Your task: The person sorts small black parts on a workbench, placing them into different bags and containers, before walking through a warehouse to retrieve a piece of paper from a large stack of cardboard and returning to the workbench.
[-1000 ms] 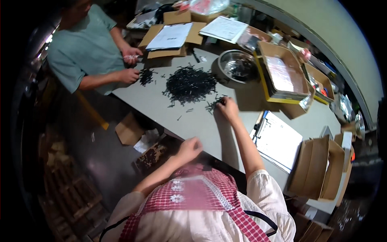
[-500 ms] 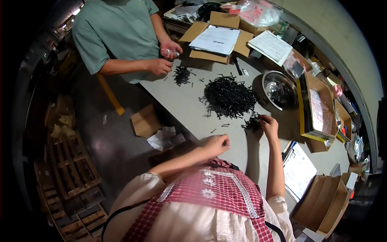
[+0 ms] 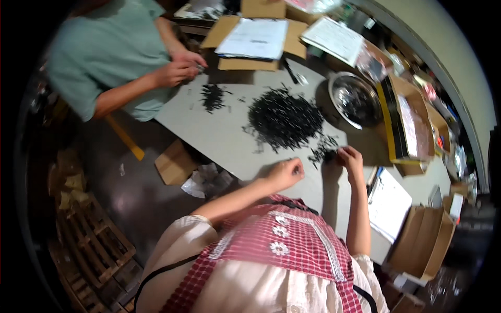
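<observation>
A large heap of black screws [image 3: 286,117] lies on the grey table [image 3: 203,133]. Close to its near right side is a smaller loose cluster of black screws [image 3: 323,150]. My right hand [image 3: 352,159] is at the right edge of that cluster, thumb and fingertips pinched together; whatever is between them is too small to tell. Nearer to me, my left hand [image 3: 286,175] is curled into a loose fist just above the table. Something dark shows inside its curl, but its kind is hidden.
Across the table, a person in a green shirt [image 3: 115,57] holds both hands together by another small screw pile [image 3: 213,97]. A metal bowl [image 3: 334,107], an open carton [image 3: 386,112] and a clipboard [image 3: 389,203] stand to the right. Papers [image 3: 255,39] rest on a carton at the back.
The view has shifted, moving the table scene leftward. The small cluster by my right hand is more spread out. The other person's hands have come together.
</observation>
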`<action>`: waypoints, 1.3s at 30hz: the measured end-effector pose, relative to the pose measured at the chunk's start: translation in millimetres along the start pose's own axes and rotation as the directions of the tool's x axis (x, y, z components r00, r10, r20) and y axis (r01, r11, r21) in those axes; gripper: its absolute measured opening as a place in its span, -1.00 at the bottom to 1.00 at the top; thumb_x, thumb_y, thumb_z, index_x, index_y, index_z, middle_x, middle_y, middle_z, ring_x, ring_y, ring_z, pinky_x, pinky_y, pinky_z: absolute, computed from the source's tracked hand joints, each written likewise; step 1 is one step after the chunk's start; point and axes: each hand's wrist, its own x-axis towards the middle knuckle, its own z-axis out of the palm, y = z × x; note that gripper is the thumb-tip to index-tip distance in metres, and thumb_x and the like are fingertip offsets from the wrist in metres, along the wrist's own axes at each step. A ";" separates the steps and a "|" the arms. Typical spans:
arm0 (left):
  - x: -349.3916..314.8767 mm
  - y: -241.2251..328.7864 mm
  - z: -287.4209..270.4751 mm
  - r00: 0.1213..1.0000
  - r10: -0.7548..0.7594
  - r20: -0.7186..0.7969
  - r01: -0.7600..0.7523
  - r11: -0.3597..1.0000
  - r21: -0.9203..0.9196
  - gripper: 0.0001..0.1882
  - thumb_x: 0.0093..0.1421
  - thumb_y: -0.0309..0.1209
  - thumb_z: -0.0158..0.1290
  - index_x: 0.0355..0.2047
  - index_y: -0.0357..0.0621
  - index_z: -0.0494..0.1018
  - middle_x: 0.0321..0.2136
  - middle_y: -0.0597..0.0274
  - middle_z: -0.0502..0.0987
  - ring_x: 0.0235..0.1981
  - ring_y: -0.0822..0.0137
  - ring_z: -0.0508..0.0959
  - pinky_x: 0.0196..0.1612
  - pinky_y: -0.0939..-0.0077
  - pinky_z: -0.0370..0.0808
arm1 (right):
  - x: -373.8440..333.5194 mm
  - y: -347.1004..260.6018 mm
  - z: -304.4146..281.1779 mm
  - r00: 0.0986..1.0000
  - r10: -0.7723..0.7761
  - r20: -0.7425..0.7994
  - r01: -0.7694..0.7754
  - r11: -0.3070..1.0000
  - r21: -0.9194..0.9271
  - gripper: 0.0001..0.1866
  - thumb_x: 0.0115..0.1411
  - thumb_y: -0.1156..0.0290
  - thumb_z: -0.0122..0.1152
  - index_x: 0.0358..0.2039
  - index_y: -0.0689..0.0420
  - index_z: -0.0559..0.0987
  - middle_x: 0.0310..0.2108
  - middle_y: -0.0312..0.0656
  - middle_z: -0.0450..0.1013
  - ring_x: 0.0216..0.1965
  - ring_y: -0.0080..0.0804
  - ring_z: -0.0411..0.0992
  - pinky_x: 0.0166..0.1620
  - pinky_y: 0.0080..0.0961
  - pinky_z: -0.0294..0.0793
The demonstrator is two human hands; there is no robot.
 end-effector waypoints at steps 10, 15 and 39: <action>6.8 -14.8 20.7 0.994 0.067 -0.084 -0.074 0.994 -0.085 -0.79 0.17 -0.49 0.19 -0.28 -0.25 0.38 -0.36 0.22 0.61 -0.28 0.41 0.62 -0.15 0.50 0.56 | -44.9 -2.3 0.8 0.940 0.143 0.311 -0.331 0.609 0.720 -0.52 0.43 0.22 -0.10 0.10 0.43 0.35 0.07 0.15 0.39 0.12 -0.02 0.40 0.23 -0.26 0.42; 11.4 -8.7 20.3 0.996 0.089 -0.026 -0.092 0.981 -0.169 -0.82 0.18 -0.53 0.16 -0.28 -0.26 0.38 -0.34 0.25 0.60 -0.26 0.48 0.58 -0.12 0.55 0.53 | -61.5 -8.9 10.9 0.969 0.091 0.231 -0.225 0.716 0.661 -0.62 0.34 0.44 0.05 0.06 0.44 0.38 0.01 0.12 0.44 0.04 -0.09 0.48 0.14 -0.32 0.51; 30.7 35.7 38.6 0.975 0.056 0.214 -0.006 0.974 -0.224 -0.80 0.11 -0.51 0.14 -0.24 -0.25 0.46 -0.33 0.23 0.61 -0.27 0.41 0.59 -0.15 0.49 0.52 | -96.7 -21.1 3.3 0.983 -0.060 0.174 -0.013 0.921 0.390 -0.81 0.16 0.54 0.26 -0.19 0.26 0.60 -0.28 -0.23 0.52 -0.31 -0.52 0.43 -0.20 -0.54 0.46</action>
